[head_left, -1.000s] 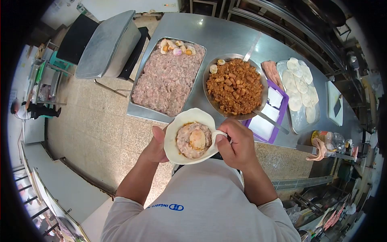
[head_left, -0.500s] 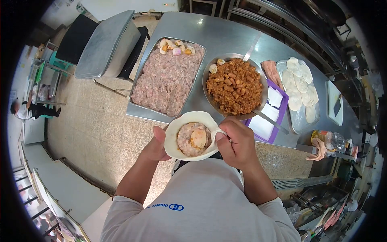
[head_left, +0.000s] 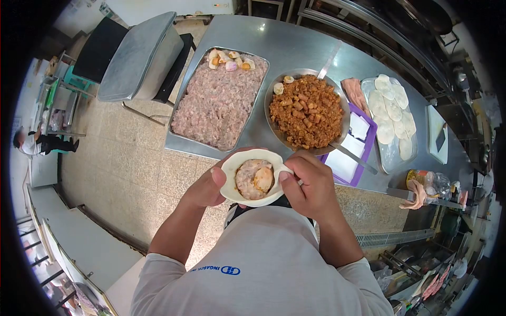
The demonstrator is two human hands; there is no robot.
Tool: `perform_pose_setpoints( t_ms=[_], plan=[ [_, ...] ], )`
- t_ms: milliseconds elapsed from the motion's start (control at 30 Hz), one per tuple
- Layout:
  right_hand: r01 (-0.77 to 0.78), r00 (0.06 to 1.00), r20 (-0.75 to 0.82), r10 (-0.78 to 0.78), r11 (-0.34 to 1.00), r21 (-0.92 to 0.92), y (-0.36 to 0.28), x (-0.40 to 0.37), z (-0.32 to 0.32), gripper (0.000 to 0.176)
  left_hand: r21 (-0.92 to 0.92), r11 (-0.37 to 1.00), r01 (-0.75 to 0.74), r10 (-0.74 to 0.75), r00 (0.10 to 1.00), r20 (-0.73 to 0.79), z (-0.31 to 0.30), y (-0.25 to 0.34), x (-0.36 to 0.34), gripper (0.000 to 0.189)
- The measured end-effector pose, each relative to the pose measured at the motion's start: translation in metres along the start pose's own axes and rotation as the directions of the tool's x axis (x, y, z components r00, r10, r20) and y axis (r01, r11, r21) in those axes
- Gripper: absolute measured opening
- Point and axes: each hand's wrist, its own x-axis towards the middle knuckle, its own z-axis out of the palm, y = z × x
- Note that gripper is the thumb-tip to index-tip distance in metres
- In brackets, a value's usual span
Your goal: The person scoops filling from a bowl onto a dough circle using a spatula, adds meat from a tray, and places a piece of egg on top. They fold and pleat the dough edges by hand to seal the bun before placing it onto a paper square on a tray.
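Note:
A round dough wrapper (head_left: 229, 174) is held in front of my shirt, its edge raised like a shallow cup. Inside it lie pale minced meat filling (head_left: 246, 181) and a piece of egg (head_left: 263, 179). My left hand (head_left: 205, 188) cradles the dough from the left, thumb against its side and some fingers hidden underneath. At the right edge my right hand (head_left: 311, 187) pinches a fold of dough between thumb and fingers. Just beyond the hands are a metal tray of raw minced meat (head_left: 219, 105) topped with egg pieces (head_left: 232, 60), and a bowl of brown diced meat (head_left: 305, 113).
Two metal utensils rest in the bowl, one a handle (head_left: 354, 158) jutting toward me. A purple tray (head_left: 373, 131), a tray of flat dough rounds (head_left: 387, 113) and a white board (head_left: 437, 136) stand to the right. A person (head_left: 39, 141) is far left.
The dough has shifted slightly right and turned in my hands. My left hand has moved up and right with it, while my right hand still pinches the edge.

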Motion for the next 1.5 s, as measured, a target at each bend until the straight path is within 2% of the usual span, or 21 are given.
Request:
perform_pose_setpoints(
  t_ms=[33,167,267,367,467,533,567,633,733,867,967,1000,1067,1133,1233,1300,1333,1367,1400,1433,1500],
  plan=[
    [-0.023,0.999,-0.048,0.026,0.999,0.048,-0.002,0.001,0.002,0.013,0.000,1.000,-0.001,0.001,1.000,-0.001,0.003,0.003,0.001,0.118],
    [-0.003,0.998,-0.063,0.007,0.998,0.063,-0.007,0.012,0.001,0.012,0.127,0.992,0.014,-0.016,1.000,0.008,0.010,0.013,0.008,0.119],
    [-0.016,1.000,0.007,0.016,0.998,0.065,0.004,0.005,0.003,0.012,0.177,0.983,0.053,-0.055,0.999,0.001,0.012,0.020,0.010,0.121],
    [0.003,0.996,0.089,0.001,0.999,-0.043,0.006,0.000,0.002,0.014,0.196,0.978,0.071,-0.067,0.997,-0.030,0.007,0.019,0.008,0.121],
    [-0.034,0.998,0.059,0.035,0.999,-0.021,-0.003,0.003,0.001,0.016,0.231,0.971,0.065,-0.057,0.998,-0.040,0.002,0.016,0.008,0.119],
    [-0.031,0.997,-0.071,0.032,0.999,0.011,-0.011,0.013,0.003,0.016,0.264,0.963,0.056,-0.047,0.998,-0.041,0.003,0.015,0.010,0.117],
    [-0.030,0.997,-0.071,0.030,1.000,0.010,-0.009,0.014,0.002,0.016,0.274,0.961,0.030,-0.024,0.999,-0.026,0.005,0.014,0.014,0.116],
    [-0.029,0.997,0.067,0.028,1.000,0.012,-0.005,0.015,0.001,0.016,0.283,0.959,0.003,0.000,1.000,-0.011,0.003,0.014,0.017,0.115],
    [-0.021,0.996,0.086,0.024,0.999,-0.037,0.001,0.010,0.006,0.015,0.342,0.939,0.019,-0.022,1.000,0.006,-0.006,0.012,0.018,0.113],
    [0.011,0.991,0.131,0.006,0.992,-0.124,0.004,0.003,0.006,0.014,0.385,0.920,0.074,-0.048,0.996,-0.075,-0.008,0.014,0.013,0.114],
    [0.033,0.996,0.088,-0.024,0.994,-0.105,-0.004,0.008,0.004,0.013,0.407,0.906,0.112,-0.077,0.992,-0.103,-0.001,0.021,0.012,0.115],
    [-0.028,0.999,0.034,0.031,0.997,-0.079,-0.009,0.013,0.005,0.013,0.419,0.899,0.129,-0.092,0.990,-0.108,0.002,0.025,0.013,0.116],
    [-0.086,0.996,-0.018,0.085,0.995,-0.051,-0.009,0.018,0.005,0.012,0.445,0.883,0.147,-0.119,0.989,-0.089,0.001,0.028,0.015,0.117],
    [-0.091,0.991,0.094,0.096,0.994,-0.060,-0.003,0.018,0.004,0.011,0.471,0.867,0.164,-0.147,0.986,-0.072,-0.002,0.032,0.018,0.118],
    [-0.076,0.993,0.085,0.084,0.992,-0.100,0.002,0.016,0.007,0.010,0.502,0.846,0.179,-0.207,0.978,0.000,-0.010,0.028,0.019,0.115],
    [-0.076,0.993,0.077,0.085,0.991,-0.112,0.003,0.012,0.010,0.010,0.191,0.977,0.096,-0.039,0.958,-0.283,-0.017,0.004,0.023,0.111],
    [-0.071,0.995,0.065,0.079,0.990,-0.121,0.004,0.012,0.012,0.011,0.093,0.996,-0.001,0.025,0.966,-0.256,-0.011,-0.006,0.027,0.109],
    [-0.069,0.995,0.059,0.077,0.990,-0.120,0.005,0.012,0.015,0.011,0.099,0.995,0.000,0.025,0.967,-0.253,0.000,-0.019,0.028,0.109],
    [-0.094,0.992,0.079,0.104,0.989,-0.116,0.005,0.011,0.018,0.011,-0.200,0.978,-0.052,-0.025,0.931,-0.365,0.013,-0.037,0.026,0.113],
    [-0.127,0.985,0.101,0.139,0.985,-0.114,0.005,0.008,0.020,0.012,-0.478,0.869,-0.129,-0.117,0.884,-0.452,0.018,-0.051,0.023,0.116],
    [-0.144,0.984,0.093,0.153,0.984,-0.103,0.003,0.008,0.015,0.012,-0.529,0.836,-0.144,-0.099,0.909,-0.404,0.015,-0.063,0.020,0.117]
  ],
)
